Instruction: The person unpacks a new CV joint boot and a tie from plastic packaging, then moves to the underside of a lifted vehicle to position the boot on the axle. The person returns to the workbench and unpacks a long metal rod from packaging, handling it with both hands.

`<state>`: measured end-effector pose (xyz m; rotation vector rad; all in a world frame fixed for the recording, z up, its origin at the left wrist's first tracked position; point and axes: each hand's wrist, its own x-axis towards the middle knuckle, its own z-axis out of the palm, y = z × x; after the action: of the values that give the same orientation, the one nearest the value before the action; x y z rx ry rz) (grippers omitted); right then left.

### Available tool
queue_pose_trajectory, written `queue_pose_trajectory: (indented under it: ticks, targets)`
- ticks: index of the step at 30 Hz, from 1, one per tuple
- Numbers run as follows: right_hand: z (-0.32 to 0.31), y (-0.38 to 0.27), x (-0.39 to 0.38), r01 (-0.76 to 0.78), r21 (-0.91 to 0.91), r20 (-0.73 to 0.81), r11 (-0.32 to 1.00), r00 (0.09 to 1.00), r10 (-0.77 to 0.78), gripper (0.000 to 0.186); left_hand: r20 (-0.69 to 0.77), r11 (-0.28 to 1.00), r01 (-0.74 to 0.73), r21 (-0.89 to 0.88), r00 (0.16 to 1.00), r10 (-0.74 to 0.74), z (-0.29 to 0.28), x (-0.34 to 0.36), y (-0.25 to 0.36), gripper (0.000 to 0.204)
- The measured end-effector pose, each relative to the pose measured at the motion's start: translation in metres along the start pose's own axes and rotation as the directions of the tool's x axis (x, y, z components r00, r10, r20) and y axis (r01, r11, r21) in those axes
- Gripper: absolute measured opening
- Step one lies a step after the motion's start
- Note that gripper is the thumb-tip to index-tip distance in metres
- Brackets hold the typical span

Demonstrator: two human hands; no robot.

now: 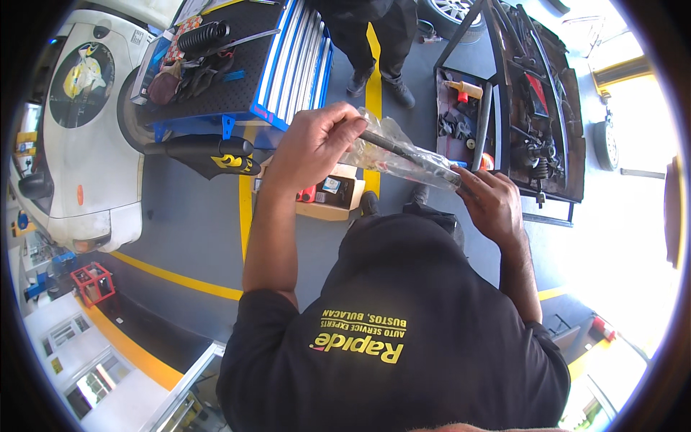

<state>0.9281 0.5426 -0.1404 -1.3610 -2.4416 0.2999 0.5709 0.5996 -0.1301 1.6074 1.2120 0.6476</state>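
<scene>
Between my two hands a long dark rod-like part point(392, 147) slopes down to the right, with a crinkled clear plastic bag point(425, 171) around much of it. My left hand point(320, 144) is closed on the part's upper left end, thumb and fingers pressed together. At the lower right end, my right hand point(493, 205) has its fingers wrapped round the bagged part. The exact kind of part cannot be made out through the plastic. Below my left hand, an open cardboard box point(324, 212) on the floor holds small boxed and red items.
A blue tool cabinet point(291, 72) with a black top carries a coil spring boot, gloves and tools. Another person's legs point(371, 36) stand ahead. To the right is a metal rack point(536, 93) of used parts beside a tray; a white car point(93, 144) stands left.
</scene>
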Motion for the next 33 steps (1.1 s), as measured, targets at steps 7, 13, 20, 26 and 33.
queue_pose_trajectory:
  ticks: [7, 13, 20, 26, 33]
  targets:
    - [-0.013, 0.000, -0.004, -0.010, -0.001, -0.013, 1.000, 1.000, 0.010, 0.045, -0.020, 0.972, -0.221, -0.083, 0.975, 0.220, -0.002, 0.002, 0.005, 0.029]
    - [-0.025, 0.000, -0.005, -0.019, -0.030, -0.049, 0.999, 0.999, 0.017, 0.047, 0.013, 0.995, 0.072, -0.064, 0.997, -0.071, 0.003, 0.008, 0.015, 0.029]
    - [-0.029, -0.002, -0.009, -0.013, -0.160, -0.011, 0.987, 1.000, 0.011, 0.046, 0.003, 0.994, 0.099, 0.036, 0.995, -0.099, 0.009, 0.016, 0.021, 0.036]
    - [-0.027, -0.006, -0.009, -0.004, -0.154, -0.043, 0.988, 0.999, -0.003, 0.044, -0.111, 0.972, -0.234, 0.036, 0.965, 0.236, 0.006, 0.008, 0.014, 0.027]
    - [-0.032, -0.011, -0.006, 0.000, -0.171, -0.014, 0.985, 1.000, -0.002, 0.044, -0.122, 0.948, -0.316, 0.047, 0.940, 0.319, -0.001, 0.002, 0.012, 0.030]
